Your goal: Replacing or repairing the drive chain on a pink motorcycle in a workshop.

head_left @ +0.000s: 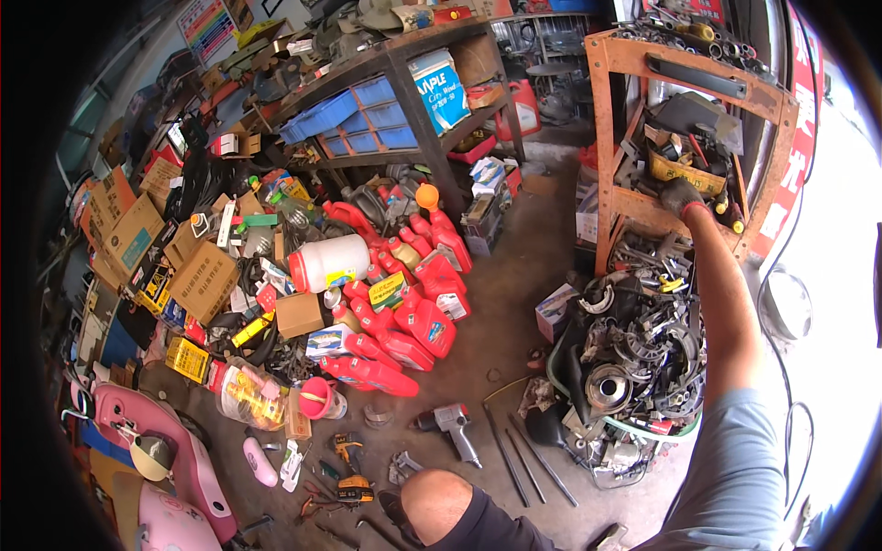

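Note:
My right arm reaches up along the right side to an orange metal rack (603, 138). At its middle shelf my right hand (680, 196), in a dark glove, is at the near edge of a yellow tray (689, 174) holding tools and small parts. The fingers are too dark and small to read, and whether they grip anything does not show. Beside the hand, yellow-handled tools (737, 217) stick out at the rack's right post. My left hand is out of the picture.
Below the rack stands a green-rimmed tub (558, 372) heaped with metal parts. On the floor lie an impact wrench (454, 430), metal bars (528, 455) and a yellow-black cordless tool (354, 489). Red bottles (424, 323) crowd the left, near a pink scooter (170, 441). A black cable (781, 358) hangs right.

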Available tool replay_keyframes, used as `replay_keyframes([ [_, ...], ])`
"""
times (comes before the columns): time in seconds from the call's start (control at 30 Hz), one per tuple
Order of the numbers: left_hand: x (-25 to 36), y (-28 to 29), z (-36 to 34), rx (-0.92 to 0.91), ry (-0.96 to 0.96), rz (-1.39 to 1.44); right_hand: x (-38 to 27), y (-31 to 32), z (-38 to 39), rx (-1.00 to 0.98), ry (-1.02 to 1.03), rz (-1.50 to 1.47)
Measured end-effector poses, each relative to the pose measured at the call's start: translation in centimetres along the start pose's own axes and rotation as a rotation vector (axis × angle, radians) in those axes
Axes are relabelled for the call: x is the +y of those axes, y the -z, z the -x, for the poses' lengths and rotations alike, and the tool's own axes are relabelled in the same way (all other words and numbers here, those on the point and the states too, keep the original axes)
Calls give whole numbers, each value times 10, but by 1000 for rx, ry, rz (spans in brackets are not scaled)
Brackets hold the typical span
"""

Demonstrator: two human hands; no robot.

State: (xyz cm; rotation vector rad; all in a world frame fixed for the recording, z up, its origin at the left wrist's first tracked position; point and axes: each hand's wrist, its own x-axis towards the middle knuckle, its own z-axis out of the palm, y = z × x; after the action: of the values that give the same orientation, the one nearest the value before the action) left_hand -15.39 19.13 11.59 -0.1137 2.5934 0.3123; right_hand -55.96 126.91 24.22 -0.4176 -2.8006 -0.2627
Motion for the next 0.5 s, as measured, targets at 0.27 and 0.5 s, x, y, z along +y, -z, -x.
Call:
replay_keyframes([
  [0.27, -19, -24, -9, -3, -23, -140, 5, -13, -6, -5, 54, -22],
  [0.5, -46, -31, -13, 35, -158, 61, 8, 7, -1, -89, -8, -54],
])
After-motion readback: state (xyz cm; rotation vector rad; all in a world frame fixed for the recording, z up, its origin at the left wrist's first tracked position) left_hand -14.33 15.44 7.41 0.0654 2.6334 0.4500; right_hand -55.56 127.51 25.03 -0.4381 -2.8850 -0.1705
